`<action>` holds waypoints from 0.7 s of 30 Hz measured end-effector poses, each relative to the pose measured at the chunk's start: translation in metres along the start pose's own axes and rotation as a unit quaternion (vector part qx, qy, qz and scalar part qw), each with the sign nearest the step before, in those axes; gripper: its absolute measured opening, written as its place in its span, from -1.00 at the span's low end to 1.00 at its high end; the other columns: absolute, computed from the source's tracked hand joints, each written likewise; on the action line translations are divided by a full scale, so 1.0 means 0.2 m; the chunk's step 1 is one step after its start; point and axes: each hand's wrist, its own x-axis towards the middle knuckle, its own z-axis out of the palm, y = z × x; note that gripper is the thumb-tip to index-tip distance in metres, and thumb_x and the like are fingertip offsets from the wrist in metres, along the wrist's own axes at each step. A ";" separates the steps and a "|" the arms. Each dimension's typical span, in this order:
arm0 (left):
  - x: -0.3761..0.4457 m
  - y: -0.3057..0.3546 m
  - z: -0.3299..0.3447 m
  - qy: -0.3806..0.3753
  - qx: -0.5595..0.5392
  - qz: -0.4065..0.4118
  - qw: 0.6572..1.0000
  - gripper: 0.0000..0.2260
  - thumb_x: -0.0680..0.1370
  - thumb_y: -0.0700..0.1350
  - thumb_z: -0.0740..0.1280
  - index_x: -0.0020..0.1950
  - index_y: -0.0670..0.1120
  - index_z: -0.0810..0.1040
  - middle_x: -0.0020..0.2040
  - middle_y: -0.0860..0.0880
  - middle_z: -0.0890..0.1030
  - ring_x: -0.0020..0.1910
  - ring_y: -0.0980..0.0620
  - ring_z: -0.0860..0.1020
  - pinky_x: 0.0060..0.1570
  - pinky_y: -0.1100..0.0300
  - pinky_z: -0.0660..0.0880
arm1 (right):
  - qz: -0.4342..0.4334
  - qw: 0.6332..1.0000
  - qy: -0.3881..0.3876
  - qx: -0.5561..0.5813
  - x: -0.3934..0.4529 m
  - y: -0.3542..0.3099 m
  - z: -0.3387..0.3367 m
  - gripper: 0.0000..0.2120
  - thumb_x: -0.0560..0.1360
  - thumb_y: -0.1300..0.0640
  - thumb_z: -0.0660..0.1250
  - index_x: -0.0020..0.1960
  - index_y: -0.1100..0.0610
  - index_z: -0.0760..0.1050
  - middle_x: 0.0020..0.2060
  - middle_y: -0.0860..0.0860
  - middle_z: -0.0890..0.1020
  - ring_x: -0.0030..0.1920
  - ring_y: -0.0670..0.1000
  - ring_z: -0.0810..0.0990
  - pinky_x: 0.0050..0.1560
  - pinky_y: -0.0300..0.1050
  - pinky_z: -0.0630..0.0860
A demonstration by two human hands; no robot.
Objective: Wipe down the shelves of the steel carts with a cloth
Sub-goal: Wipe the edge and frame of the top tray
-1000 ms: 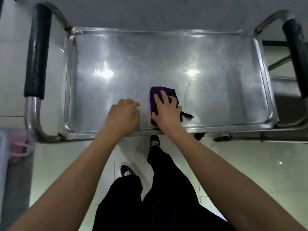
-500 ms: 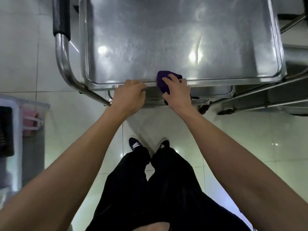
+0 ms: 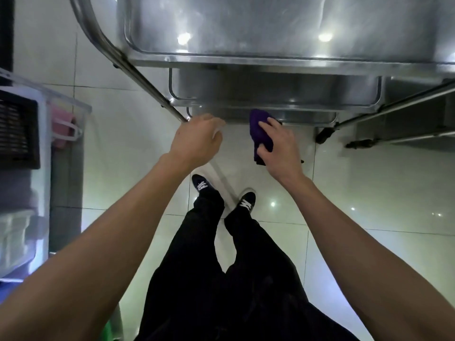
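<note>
A: Right hand?
B: Fingers clamp the purple cloth, centre frame, its top against the lowest shelf edge of the steel cart.
A: Left hand?
B: Curled loosely beside the cart leg; whether it grips, can't tell.

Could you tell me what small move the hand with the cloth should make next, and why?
Probably slide the right hand forward to lay the cloth flat on a lower shelf. The cloth is bunched in that hand over the floor, just in front of the cart's lower tiers, touching no shelf, while the left hand sits by the cart leg. Which lower tier comes first I cannot tell.
</note>
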 end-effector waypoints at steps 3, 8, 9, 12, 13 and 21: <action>-0.01 -0.05 0.07 -0.002 -0.005 -0.006 1.000 -0.66 0.64 -0.06 0.20 0.39 0.00 0.53 0.34 -0.03 0.56 0.32 -0.11 0.48 0.21 -0.04 0.47 | 0.015 1.000 -0.017 0.002 0.01 0.02 0.08 -0.45 0.56 0.09 0.35 0.52 -0.04 0.33 0.51 -0.06 0.34 0.40 0.09 0.36 0.44 0.08 0.31; 0.08 -0.19 0.18 -0.002 -0.011 -0.022 1.000 -0.65 0.64 -0.05 0.19 0.41 0.01 0.51 0.37 -0.03 0.54 0.34 -0.09 0.47 0.22 -0.03 0.47 | 0.027 0.999 -0.025 0.029 0.12 0.01 0.26 -0.47 0.59 0.11 0.30 0.54 -0.02 0.30 0.53 -0.04 0.31 0.41 0.12 0.34 0.43 0.09 0.32; 0.12 -0.25 0.22 0.000 -0.011 -0.024 1.000 -0.65 0.64 -0.05 0.19 0.41 0.01 0.51 0.36 -0.02 0.54 0.34 -0.09 0.47 0.22 -0.02 0.47 | 0.028 0.999 -0.023 0.034 0.16 0.02 0.32 -0.47 0.60 0.11 0.29 0.54 -0.01 0.29 0.54 -0.03 0.30 0.42 0.13 0.33 0.44 0.09 0.32; 0.23 -0.42 0.35 0.013 -0.024 -0.028 0.999 -0.67 0.63 -0.07 0.21 0.39 0.00 0.53 0.34 -0.01 0.56 0.32 -0.08 0.49 0.24 -0.03 0.48 | 0.024 0.999 -0.027 0.037 0.29 0.04 0.50 -0.49 0.61 0.13 0.27 0.55 0.03 0.29 0.54 0.01 0.30 0.44 0.15 0.32 0.46 0.13 0.31; 0.27 -0.49 0.39 0.020 -0.026 -0.028 0.999 -0.67 0.63 -0.08 0.22 0.38 0.00 0.55 0.32 0.00 0.57 0.30 -0.09 0.50 0.23 -0.03 0.49 | 0.020 0.999 -0.028 0.034 0.33 0.05 0.56 -0.49 0.61 0.13 0.27 0.54 0.04 0.29 0.53 0.01 0.31 0.44 0.15 0.34 0.44 0.14 0.33; 0.51 -0.90 0.64 0.096 0.003 -0.035 0.995 -0.71 0.54 -0.13 0.28 0.25 -0.05 0.60 0.18 -0.06 0.62 0.17 -0.21 0.55 0.05 -0.12 0.56 | -0.004 1.000 -0.007 0.007 0.70 0.08 0.90 -0.49 0.63 0.13 0.23 0.56 0.01 0.25 0.57 -0.02 0.24 0.51 0.12 0.28 0.46 0.16 0.29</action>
